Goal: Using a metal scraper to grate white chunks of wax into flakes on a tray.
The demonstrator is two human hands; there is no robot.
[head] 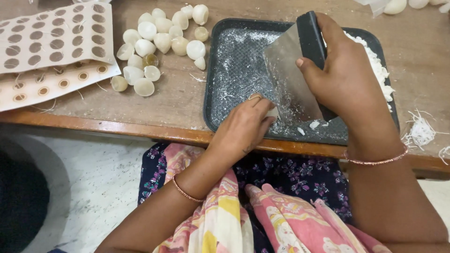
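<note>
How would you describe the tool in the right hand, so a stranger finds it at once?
Look at the dark tray on the wooden table. Over it, the right hand holds a scraper: a flat steel blade with a black handle, the only metal tool there.

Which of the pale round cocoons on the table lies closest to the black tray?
The small yellowish cocoon at the pile's right edge, nearly touching the black tray rim; the other cocoons lie farther left.

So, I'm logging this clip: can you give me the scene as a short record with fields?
Left hand: presses a small white piece against the blade, on the tray.
Right hand: grips the black handle of a metal scraper.
Tray: dark, dusted white, white scraps along the far-right edge.
Cocoons: pale oval pile left of the tray.
Sheets: perforated cards, far left.
</note>
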